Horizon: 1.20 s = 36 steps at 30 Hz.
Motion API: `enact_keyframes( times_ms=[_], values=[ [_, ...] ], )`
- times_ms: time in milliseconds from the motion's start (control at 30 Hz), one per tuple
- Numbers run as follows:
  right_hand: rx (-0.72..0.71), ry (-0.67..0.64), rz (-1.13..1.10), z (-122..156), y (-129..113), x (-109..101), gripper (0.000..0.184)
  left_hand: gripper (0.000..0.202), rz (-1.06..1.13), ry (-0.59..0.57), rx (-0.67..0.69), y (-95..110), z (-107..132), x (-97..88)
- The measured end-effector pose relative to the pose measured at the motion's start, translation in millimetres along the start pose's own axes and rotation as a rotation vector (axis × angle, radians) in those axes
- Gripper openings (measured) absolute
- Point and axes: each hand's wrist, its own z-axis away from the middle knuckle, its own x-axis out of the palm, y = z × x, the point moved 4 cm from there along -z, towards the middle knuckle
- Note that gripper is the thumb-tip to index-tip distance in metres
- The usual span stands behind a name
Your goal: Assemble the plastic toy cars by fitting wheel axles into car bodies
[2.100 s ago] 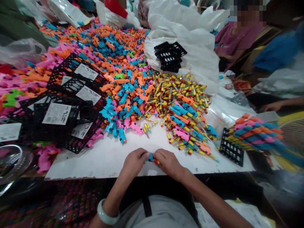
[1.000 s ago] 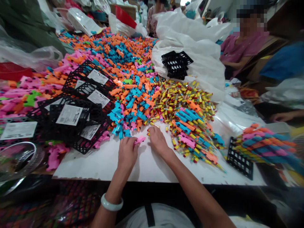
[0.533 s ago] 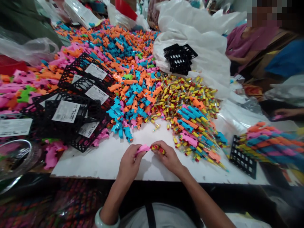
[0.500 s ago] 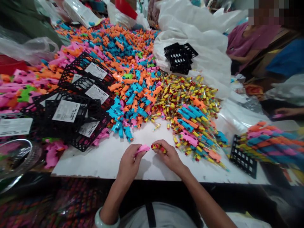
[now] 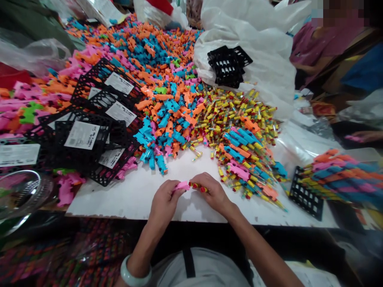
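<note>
My left hand (image 5: 165, 199) pinches a pink toy car (image 5: 182, 185) between thumb and fingers above the white tabletop (image 5: 119, 199). Facing it, my right hand (image 5: 213, 192) is closed around a few small yellow tubes with red ends (image 5: 199, 187). One tube's red end meets the car's right end; whether it is inside cannot be made out. Just beyond my right hand lies a pile of loose yellow tubes (image 5: 233, 107), and nearer me are toy cars joined to tubes (image 5: 239, 171). Blue and orange toy cars (image 5: 167, 123) are heaped ahead of my left hand.
Black plastic racks with white labels (image 5: 82, 135) are stacked at the left. More black racks (image 5: 229, 65) lie on a white plastic sack (image 5: 254, 36). At the right, a black rack (image 5: 305, 195) holds rows of cars on tubes. A co-worker (image 5: 326, 44) sits at the right.
My hands have come slightly closer, and the pink toy car now meets the end of a yellow tube. The whole view has shifted a little.
</note>
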Motion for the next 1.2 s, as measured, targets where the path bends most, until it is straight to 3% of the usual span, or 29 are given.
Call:
enact_keyframes(
  times_ms=[133, 267, 400, 567, 767, 933, 1033, 1133, 1200],
  values=[
    [-0.095, -0.072, 0.064, 1.5, -4.3, 0.0, 0.029, 0.019, 0.098, 0.018, -0.208, -8.5, 3.5, 4.4],
    [-0.149, -0.050, 0.142, 4.3, -9.8, 1.0, 0.017, 0.025, 0.243, -0.060, -0.374, -6.1, 5.2, 6.9],
    [-0.230, 0.016, 0.294, 9.0, -16.7, 2.4, 0.012, 0.028, 0.237, -0.095, -0.459, -1.6, 5.1, 2.9],
    [-0.219, -0.095, 0.246, 12.9, -12.7, 4.5, 0.009, 0.031, 0.267, -0.209, -0.507, -0.1, 8.0, 4.6],
    [-0.236, -0.079, 0.291, 15.9, -12.7, 0.2, 0.010, 0.032, 0.238, -0.218, -0.492, 6.3, 7.5, 5.1],
    [-0.326, -0.125, 0.377, 25.6, -16.2, 8.9, 0.007, 0.029, 0.203, -0.326, -0.480, 5.6, 6.1, 4.0],
    [-0.302, -0.148, 0.411, 28.7, -14.1, 13.8, 0.010, 0.027, 0.121, -0.359, -0.438, 1.7, 7.4, 5.9],
    [-0.238, -0.203, 0.437, 27.2, -9.1, 4.3, 0.010, 0.030, -0.039, -0.334, -0.229, 4.5, 2.6, 6.0],
    [-0.225, -0.145, 0.495, 23.9, -6.0, -20.6, 0.015, 0.035, -0.130, -0.211, -0.036, 10.2, -7.1, 0.3]
  ],
)
